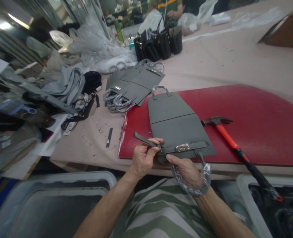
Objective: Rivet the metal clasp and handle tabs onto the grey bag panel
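Observation:
A grey bag panel [172,109], with a handle at each end, lies over the near edge of a red board. Across its near part runs a strap with a shiny metal clasp [182,147]. My left hand [145,157] is closed around a slim metal rod [144,139], tilted with its lower end at the strap's left end. My right hand [186,168] reaches through the near, plastic-wrapped handle [206,180]. Its thumb presses on the panel's near edge beside the rod's tip; the other fingers are mostly hidden beneath.
A claw hammer [227,134] lies right of the panel, its grip overhanging the table edge. More grey panels [134,82] are stacked behind left. A small cutter [109,137] and tiny bits lie left. Black bags [158,43] stand farther back; plastic bins [69,177] flank my lap.

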The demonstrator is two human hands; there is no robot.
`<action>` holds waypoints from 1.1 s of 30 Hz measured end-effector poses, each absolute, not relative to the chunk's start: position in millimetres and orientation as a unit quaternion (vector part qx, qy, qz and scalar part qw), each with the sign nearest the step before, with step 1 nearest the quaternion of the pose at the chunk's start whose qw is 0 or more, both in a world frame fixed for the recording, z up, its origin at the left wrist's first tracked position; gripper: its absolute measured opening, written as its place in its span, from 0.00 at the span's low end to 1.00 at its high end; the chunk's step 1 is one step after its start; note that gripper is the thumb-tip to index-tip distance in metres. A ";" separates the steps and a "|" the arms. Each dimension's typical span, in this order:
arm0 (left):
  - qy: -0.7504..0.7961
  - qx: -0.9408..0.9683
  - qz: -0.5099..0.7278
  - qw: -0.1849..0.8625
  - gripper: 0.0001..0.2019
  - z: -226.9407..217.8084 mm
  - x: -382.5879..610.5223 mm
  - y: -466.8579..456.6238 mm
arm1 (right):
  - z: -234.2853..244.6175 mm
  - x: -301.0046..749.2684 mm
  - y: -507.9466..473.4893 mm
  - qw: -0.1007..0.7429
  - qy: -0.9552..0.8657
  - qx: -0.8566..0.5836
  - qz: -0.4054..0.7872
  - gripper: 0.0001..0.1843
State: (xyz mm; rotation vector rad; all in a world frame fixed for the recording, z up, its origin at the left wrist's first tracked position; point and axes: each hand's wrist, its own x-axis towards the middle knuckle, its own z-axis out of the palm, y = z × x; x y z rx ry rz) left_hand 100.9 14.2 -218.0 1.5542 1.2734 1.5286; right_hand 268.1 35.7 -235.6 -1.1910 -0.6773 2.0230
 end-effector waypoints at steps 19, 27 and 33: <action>0.497 0.514 0.558 0.421 0.07 -226.5 95.3 23.2 | -236.6 277.5 29.7 0.253 -0.265 -0.404 0.838 0.22; 0.496 0.525 0.567 0.396 0.07 -219.7 92.7 15.9 | -235.3 271.6 29.2 0.254 -0.265 -0.406 0.837 0.25; 0.519 0.562 0.551 0.334 0.06 -218.6 93.6 15.3 | -235.0 269.9 29.9 0.254 -0.265 -0.401 0.839 0.23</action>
